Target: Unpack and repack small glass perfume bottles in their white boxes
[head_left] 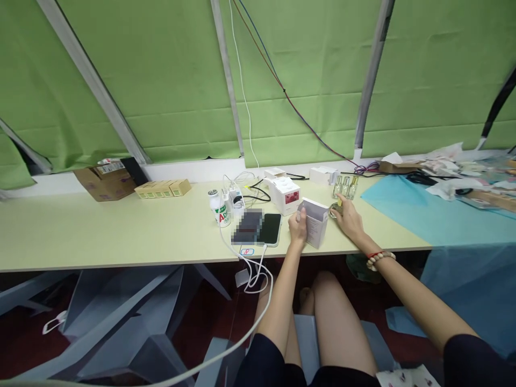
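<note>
My left hand is closed on the side of a small pale box, which is upright and tilted a little near the table's front edge. Its top looks open. Just right of the box, my right hand grips a small round glass bottle with a yellowish top between the fingers. Behind that hand stand several slim glass bottles. A white box with a dark red picture sits behind my left hand. Left of it a phone lies flat with a white cable plugged in.
A white bottle stands beside chargers and tangled cables. Yellow boxes and a cardboard box are at the left. Blue sheeting covers the table's right end, with piled bags behind. A white cable hangs over the front edge.
</note>
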`<state>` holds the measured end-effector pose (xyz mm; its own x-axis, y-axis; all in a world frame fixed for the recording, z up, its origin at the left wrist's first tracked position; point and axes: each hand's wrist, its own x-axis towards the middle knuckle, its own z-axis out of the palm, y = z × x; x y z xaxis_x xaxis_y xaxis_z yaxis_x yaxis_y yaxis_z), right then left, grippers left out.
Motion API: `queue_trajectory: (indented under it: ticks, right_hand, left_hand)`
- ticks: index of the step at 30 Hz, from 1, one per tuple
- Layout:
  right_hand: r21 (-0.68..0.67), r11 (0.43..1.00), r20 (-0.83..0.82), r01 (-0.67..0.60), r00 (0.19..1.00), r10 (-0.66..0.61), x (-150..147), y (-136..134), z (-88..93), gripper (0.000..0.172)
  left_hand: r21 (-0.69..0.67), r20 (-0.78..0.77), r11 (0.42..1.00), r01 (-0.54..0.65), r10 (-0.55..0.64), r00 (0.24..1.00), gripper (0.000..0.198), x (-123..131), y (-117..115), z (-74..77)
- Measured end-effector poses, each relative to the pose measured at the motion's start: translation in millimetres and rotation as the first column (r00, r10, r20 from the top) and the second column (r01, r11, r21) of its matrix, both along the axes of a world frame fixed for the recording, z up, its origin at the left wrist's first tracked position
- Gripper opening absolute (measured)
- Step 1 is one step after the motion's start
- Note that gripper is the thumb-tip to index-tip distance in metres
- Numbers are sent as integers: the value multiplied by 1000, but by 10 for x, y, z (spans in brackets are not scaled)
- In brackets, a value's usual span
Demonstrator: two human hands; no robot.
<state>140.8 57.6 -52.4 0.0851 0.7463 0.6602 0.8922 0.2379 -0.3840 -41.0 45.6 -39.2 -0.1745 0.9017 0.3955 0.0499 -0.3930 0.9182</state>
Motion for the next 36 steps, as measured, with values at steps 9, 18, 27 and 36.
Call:
queue_trajectory:
  ticks: [9,18,27,36]
  right_hand:
    - [148,987,49,-63,997,56,-80,9,-16,45]
    - [231,973,-189,-24,979,69,-125,-95,506,58]
    - [345,811,-34,-472,858,513,-578,-389,1135,54]
    - [319,812,30,-489,862,507,-806,-88,845,40]
  left_hand:
    - [-104,-182,971,-217,196,964,54,-43,-93,95]
    - [1,-68,997,-80,80,994,55,-49,-18,32]
    - [-57,106,994,89,-83,991,58,-18,-40,104]
    - [63,115,994,92,-99,988,53,-65,-44,97]
